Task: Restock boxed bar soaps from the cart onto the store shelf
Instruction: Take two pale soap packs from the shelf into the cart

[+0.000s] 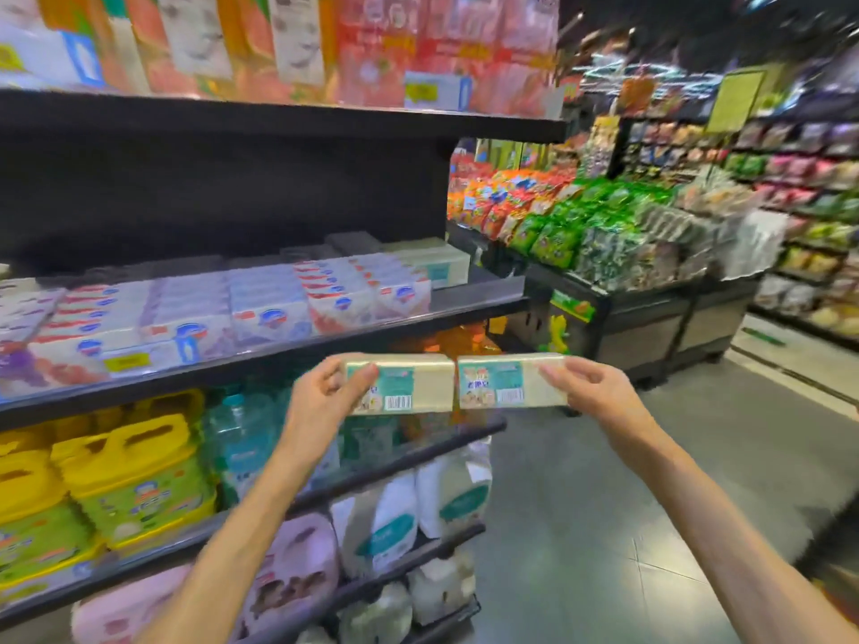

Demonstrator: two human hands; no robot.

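Shelf: soap rows, centre left
Floor: grey, lower right
Hands: left hand and right hand each grip a soap box

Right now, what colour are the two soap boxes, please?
Pale cream with teal labels, head view: soap boxes.

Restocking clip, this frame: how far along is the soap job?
Partly done, it seems: matching cream boxes already sit at the right end of the soap shelf. In hand: the left hand holds one boxed soap and the right hand another, end to end, below that shelf. Left: both still need placing. The cart is out of view, so remaining stock is unknown.
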